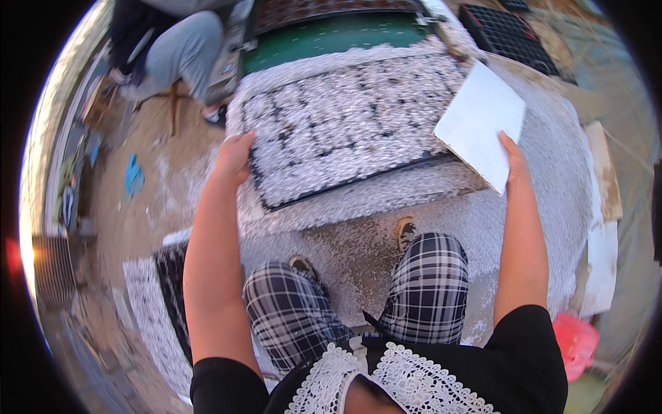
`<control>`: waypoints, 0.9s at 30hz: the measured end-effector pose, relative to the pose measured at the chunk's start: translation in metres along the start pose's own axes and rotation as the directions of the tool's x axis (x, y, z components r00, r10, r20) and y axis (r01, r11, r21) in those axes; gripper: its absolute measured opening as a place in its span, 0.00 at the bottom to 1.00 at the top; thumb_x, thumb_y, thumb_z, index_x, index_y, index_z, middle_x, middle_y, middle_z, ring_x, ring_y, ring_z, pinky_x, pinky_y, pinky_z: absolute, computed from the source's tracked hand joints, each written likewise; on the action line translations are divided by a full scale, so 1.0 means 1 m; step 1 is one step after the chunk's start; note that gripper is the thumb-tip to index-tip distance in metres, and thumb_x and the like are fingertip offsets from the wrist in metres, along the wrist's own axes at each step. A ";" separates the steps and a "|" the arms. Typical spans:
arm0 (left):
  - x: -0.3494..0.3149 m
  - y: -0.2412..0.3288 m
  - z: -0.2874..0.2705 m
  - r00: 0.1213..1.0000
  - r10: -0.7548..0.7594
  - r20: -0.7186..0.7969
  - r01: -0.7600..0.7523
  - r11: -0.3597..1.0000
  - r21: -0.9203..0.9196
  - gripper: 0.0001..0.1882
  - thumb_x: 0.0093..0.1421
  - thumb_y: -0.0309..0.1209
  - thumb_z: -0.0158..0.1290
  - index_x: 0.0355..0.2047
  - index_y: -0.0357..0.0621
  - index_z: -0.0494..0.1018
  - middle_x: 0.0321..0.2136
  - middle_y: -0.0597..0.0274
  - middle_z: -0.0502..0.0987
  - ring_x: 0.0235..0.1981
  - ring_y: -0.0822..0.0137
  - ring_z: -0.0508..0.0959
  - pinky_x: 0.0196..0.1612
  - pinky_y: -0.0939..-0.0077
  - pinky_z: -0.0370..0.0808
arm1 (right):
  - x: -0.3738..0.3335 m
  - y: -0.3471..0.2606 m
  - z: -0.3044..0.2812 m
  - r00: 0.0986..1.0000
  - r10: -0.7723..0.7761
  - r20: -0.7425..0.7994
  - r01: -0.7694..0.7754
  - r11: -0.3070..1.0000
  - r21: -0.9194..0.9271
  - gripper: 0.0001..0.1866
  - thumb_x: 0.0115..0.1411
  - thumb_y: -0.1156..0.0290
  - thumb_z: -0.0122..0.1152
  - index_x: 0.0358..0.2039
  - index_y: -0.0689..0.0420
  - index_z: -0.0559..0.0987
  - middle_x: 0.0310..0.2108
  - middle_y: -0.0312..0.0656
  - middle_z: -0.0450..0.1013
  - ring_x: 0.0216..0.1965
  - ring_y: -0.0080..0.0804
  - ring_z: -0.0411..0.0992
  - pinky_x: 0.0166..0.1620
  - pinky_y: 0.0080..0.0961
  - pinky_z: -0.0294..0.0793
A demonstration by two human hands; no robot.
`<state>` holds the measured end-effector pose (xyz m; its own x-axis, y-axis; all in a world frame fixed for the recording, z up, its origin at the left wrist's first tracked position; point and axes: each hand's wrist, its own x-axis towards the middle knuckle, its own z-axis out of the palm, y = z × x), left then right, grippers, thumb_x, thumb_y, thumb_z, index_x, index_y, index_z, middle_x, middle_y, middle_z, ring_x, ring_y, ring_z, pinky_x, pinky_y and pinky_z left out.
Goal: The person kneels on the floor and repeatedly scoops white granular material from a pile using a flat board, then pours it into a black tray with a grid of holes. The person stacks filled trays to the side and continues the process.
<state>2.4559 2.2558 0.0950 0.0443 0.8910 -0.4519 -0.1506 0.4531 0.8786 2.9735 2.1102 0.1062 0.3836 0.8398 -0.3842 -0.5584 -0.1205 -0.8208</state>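
Across a low work surface (pixel 393 193), white granules (pixel 552 159) are lying thickly, and from afar I am seeing them spreading wide to the right; a sandy brown floor (pixel 186 138) is showing on the left. I am counting one black tray (pixel 386 174) under the hands, its cells mostly hiding under granules, and one white board (pixel 479 124). The left hand (pixel 236 157) is gripping the tray's left edge, its fingers mostly hiding from me; the right hand (pixel 514 160) is pinching the board, which is tilting over the tray's right end and blocking my view there. Beyond the tray, a green strip (pixel 331 40) is showing. One other person (pixel 185 58) is sitting at upper left. Black trays (pixel 507 38) are resting at upper right, one blue scrap (pixel 134 176) is lying left, and one red plastic thing (pixel 578 345) is standing lower right.
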 end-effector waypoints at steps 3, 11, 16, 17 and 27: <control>-0.014 0.004 -0.006 0.990 0.116 -0.074 -0.098 0.973 0.209 0.12 0.56 0.31 0.47 0.33 0.32 0.66 0.29 0.56 0.72 0.29 0.65 0.73 0.32 0.69 0.71 | 0.011 -0.005 -0.008 0.999 -0.030 0.011 0.031 0.996 -0.087 0.30 0.44 0.67 0.62 0.47 0.67 0.64 0.42 0.49 0.67 0.42 0.41 0.67 0.47 0.32 0.67; -0.105 0.041 -0.053 0.844 0.443 -0.304 -0.276 0.843 0.463 0.15 0.49 0.36 0.53 0.26 0.32 0.69 0.23 0.55 0.72 0.24 0.66 0.70 0.29 0.69 0.67 | -0.063 -0.047 0.077 0.981 -0.134 0.143 0.157 0.974 -0.166 0.31 0.48 0.65 0.59 0.49 0.68 0.61 0.46 0.49 0.65 0.46 0.40 0.65 0.50 0.30 0.64; -0.197 0.003 -0.206 0.736 0.447 -0.509 -0.382 0.894 0.234 0.11 0.52 0.34 0.51 0.23 0.36 0.68 0.19 0.66 0.66 0.22 0.75 0.64 0.23 0.76 0.64 | -0.088 0.022 0.212 0.940 0.000 0.340 0.095 0.961 -0.260 0.29 0.49 0.67 0.58 0.49 0.69 0.61 0.44 0.50 0.66 0.42 0.40 0.68 0.47 0.30 0.68; -0.223 -0.005 -0.242 0.708 0.453 -0.542 -0.397 0.890 0.225 0.11 0.54 0.34 0.50 0.23 0.36 0.67 0.19 0.67 0.66 0.22 0.76 0.65 0.24 0.78 0.64 | -0.094 0.042 0.247 0.905 0.018 0.425 0.098 0.963 -0.250 0.29 0.48 0.68 0.58 0.48 0.69 0.62 0.43 0.51 0.67 0.41 0.39 0.69 0.45 0.30 0.69; -0.436 -0.106 -0.366 0.342 0.176 -0.923 -0.445 0.895 0.006 0.12 0.58 0.29 0.43 0.36 0.30 0.65 0.35 0.53 0.71 0.34 0.63 0.73 0.40 0.70 0.70 | -0.149 0.250 0.496 0.514 0.240 0.823 0.062 0.947 -0.315 0.25 0.47 0.73 0.59 0.43 0.74 0.64 0.37 0.57 0.68 0.39 0.43 0.70 0.42 0.35 0.71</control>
<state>2.0910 1.8088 0.1425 -0.9232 0.3571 -0.1424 -0.1489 0.0094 0.9888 2.4120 2.2178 0.1683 -0.5425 0.8388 -0.0467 -0.2733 -0.2288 -0.9343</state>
